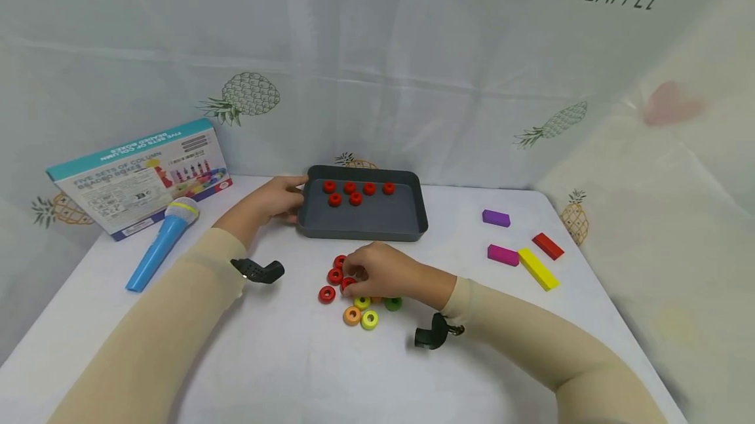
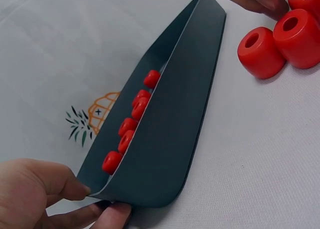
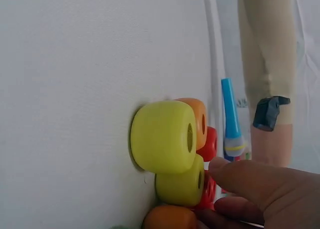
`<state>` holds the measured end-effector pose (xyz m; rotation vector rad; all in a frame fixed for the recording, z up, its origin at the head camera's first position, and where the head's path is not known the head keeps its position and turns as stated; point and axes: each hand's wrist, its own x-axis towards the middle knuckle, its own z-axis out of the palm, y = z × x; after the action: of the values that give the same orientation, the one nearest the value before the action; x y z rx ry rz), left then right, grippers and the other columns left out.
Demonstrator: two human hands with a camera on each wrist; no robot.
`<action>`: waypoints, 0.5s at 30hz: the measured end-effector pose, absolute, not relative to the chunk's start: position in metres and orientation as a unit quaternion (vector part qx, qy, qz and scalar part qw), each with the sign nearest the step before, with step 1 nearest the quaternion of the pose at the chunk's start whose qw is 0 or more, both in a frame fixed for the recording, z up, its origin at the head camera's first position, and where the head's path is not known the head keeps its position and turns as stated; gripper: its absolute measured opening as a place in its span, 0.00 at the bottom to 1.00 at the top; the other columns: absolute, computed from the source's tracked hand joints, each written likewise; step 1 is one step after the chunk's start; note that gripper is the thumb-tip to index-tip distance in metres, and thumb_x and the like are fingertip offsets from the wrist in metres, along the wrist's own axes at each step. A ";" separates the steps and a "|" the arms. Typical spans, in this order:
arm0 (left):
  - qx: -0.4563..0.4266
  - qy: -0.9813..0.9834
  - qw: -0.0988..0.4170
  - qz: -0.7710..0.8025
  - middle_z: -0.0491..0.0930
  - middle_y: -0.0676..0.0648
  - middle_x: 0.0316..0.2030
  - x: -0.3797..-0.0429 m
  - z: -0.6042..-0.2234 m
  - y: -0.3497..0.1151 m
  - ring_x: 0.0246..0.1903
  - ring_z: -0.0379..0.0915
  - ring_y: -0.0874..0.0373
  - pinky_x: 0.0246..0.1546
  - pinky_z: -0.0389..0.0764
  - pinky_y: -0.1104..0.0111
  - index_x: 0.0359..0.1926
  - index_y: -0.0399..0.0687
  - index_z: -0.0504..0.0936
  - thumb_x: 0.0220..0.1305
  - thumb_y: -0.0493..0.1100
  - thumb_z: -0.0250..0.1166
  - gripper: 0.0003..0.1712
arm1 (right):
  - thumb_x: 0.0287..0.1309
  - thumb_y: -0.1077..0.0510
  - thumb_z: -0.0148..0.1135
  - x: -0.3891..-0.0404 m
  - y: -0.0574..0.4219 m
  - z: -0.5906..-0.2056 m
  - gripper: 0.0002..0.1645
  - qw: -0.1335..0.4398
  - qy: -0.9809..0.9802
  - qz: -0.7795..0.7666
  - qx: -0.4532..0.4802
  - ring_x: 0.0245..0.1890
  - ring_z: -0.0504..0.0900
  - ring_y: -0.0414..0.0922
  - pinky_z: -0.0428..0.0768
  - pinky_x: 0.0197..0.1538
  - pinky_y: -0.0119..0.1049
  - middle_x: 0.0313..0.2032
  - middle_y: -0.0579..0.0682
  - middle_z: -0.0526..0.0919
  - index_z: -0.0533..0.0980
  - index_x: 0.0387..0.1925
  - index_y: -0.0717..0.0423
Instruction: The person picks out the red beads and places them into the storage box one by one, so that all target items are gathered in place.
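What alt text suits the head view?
The right hand is at a cluster of red, yellow, orange and green beads; the left hand grips a grey tray holding six red beads. A blue microphone and a box are at frame left, four blocks at right.

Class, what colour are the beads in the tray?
The beads are red, seen best in the head view.

Tabletop recording setup, the kind of room not discernible: a white table (image 1: 277,358) stands before a pineapple-printed cloth backdrop (image 1: 377,103), and black wrist cameras (image 1: 433,333) are worn at both sleeves (image 1: 525,332).
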<state>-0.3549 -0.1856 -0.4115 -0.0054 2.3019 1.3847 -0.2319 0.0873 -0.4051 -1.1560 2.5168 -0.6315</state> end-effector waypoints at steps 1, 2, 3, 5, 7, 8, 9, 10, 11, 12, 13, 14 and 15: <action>-0.001 0.835 0.226 0.502 0.64 0.35 0.72 -0.355 -0.412 -0.186 0.49 0.75 0.48 0.39 0.86 0.65 0.81 0.60 0.51 0.72 0.39 0.56 0.42 | 0.56 0.47 0.75 -0.231 0.086 -0.406 0.14 0.148 0.878 -0.215 -0.402 0.31 0.78 0.36 0.78 0.35 0.25 0.30 0.36 0.81 0.84 0.41 0.49; 0.001 0.834 0.226 0.503 0.64 0.35 0.72 -0.355 -0.412 -0.186 0.49 0.75 0.48 0.39 0.86 0.65 0.81 0.59 0.50 0.72 0.39 0.56 0.42 | 0.56 0.47 0.75 -0.231 0.086 -0.407 0.14 0.147 0.879 -0.212 -0.401 0.30 0.77 0.35 0.78 0.34 0.25 0.29 0.36 0.80 0.84 0.40 0.48; 0.001 0.834 0.227 0.504 0.64 0.35 0.72 -0.355 -0.412 -0.186 0.49 0.75 0.48 0.39 0.86 0.65 0.81 0.60 0.50 0.72 0.39 0.56 0.42 | 0.56 0.47 0.75 -0.231 0.085 -0.407 0.13 0.146 0.880 -0.208 -0.400 0.30 0.76 0.35 0.78 0.34 0.25 0.28 0.36 0.80 0.84 0.40 0.48; 0.002 0.833 0.228 0.503 0.64 0.35 0.72 -0.356 -0.413 -0.186 0.49 0.76 0.49 0.38 0.86 0.65 0.81 0.60 0.50 0.71 0.39 0.56 0.42 | 0.56 0.48 0.75 -0.231 0.084 -0.408 0.12 0.146 0.882 -0.200 -0.400 0.29 0.75 0.34 0.77 0.33 0.25 0.28 0.35 0.80 0.84 0.39 0.47; 0.003 0.833 0.229 0.504 0.64 0.36 0.72 -0.357 -0.414 -0.186 0.48 0.76 0.49 0.38 0.86 0.65 0.81 0.60 0.50 0.71 0.39 0.56 0.42 | 0.56 0.48 0.75 -0.231 0.083 -0.408 0.12 0.146 0.883 -0.194 -0.402 0.29 0.75 0.34 0.77 0.33 0.25 0.28 0.35 0.80 0.84 0.39 0.48; 0.003 0.833 0.229 0.504 0.65 0.36 0.72 -0.357 -0.414 -0.186 0.48 0.76 0.49 0.38 0.86 0.65 0.81 0.60 0.50 0.71 0.39 0.56 0.43 | 0.56 0.49 0.75 -0.231 0.083 -0.408 0.12 0.145 0.883 -0.191 -0.403 0.29 0.75 0.34 0.77 0.32 0.25 0.27 0.35 0.80 0.84 0.39 0.48; 0.002 0.833 0.228 0.505 0.65 0.36 0.71 -0.357 -0.414 -0.186 0.48 0.76 0.49 0.38 0.86 0.65 0.81 0.59 0.50 0.70 0.38 0.56 0.43 | 0.57 0.49 0.74 -0.231 0.083 -0.408 0.11 0.145 0.884 -0.188 -0.404 0.29 0.75 0.34 0.77 0.32 0.26 0.27 0.35 0.80 0.84 0.39 0.48; 0.003 0.833 0.228 0.504 0.65 0.36 0.71 -0.357 -0.413 -0.186 0.48 0.75 0.48 0.38 0.86 0.65 0.81 0.59 0.50 0.70 0.38 0.56 0.43 | 0.57 0.49 0.74 -0.231 0.083 -0.407 0.11 0.144 0.884 -0.185 -0.405 0.29 0.75 0.34 0.77 0.32 0.26 0.27 0.35 0.80 0.84 0.39 0.47; 0.005 0.834 0.228 0.503 0.65 0.36 0.71 -0.356 -0.413 -0.186 0.48 0.75 0.48 0.38 0.86 0.65 0.81 0.58 0.50 0.71 0.38 0.55 0.43 | 0.57 0.49 0.74 -0.231 0.084 -0.406 0.10 0.143 0.884 -0.183 -0.406 0.29 0.75 0.34 0.77 0.32 0.26 0.27 0.35 0.79 0.84 0.38 0.47; 0.004 0.834 0.228 0.503 0.65 0.35 0.71 -0.356 -0.413 -0.186 0.48 0.75 0.48 0.38 0.86 0.65 0.81 0.58 0.50 0.71 0.38 0.55 0.43 | 0.57 0.50 0.73 -0.230 0.084 -0.406 0.09 0.143 0.884 -0.182 -0.406 0.29 0.75 0.34 0.76 0.32 0.26 0.27 0.35 0.79 0.84 0.38 0.47; 0.004 0.835 0.228 0.502 0.65 0.35 0.71 -0.356 -0.412 -0.186 0.48 0.75 0.48 0.38 0.86 0.65 0.81 0.58 0.50 0.71 0.38 0.55 0.42 | 0.57 0.51 0.73 -0.230 0.084 -0.405 0.09 0.143 0.883 -0.182 -0.407 0.29 0.75 0.34 0.76 0.32 0.26 0.27 0.35 0.79 0.84 0.38 0.47; 0.004 0.835 0.228 0.501 0.64 0.35 0.71 -0.355 -0.412 -0.186 0.49 0.75 0.48 0.38 0.86 0.65 0.81 0.58 0.49 0.71 0.38 0.55 0.42 | 0.57 0.51 0.72 -0.230 0.085 -0.403 0.09 0.143 0.883 -0.184 -0.408 0.29 0.75 0.34 0.77 0.32 0.26 0.28 0.35 0.80 0.84 0.39 0.47; 0.005 0.835 0.228 0.500 0.64 0.35 0.72 -0.355 -0.412 -0.186 0.49 0.75 0.48 0.38 0.86 0.65 0.81 0.58 0.49 0.71 0.38 0.54 0.42 | 0.58 0.52 0.72 -0.230 0.086 -0.401 0.09 0.142 0.882 -0.187 -0.408 0.29 0.75 0.34 0.77 0.32 0.26 0.28 0.35 0.80 0.85 0.39 0.47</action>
<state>-0.3546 -0.1859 -0.4116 0.0130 2.3002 1.3774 -0.2301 0.0860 -0.4011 -1.1760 2.5460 -0.5383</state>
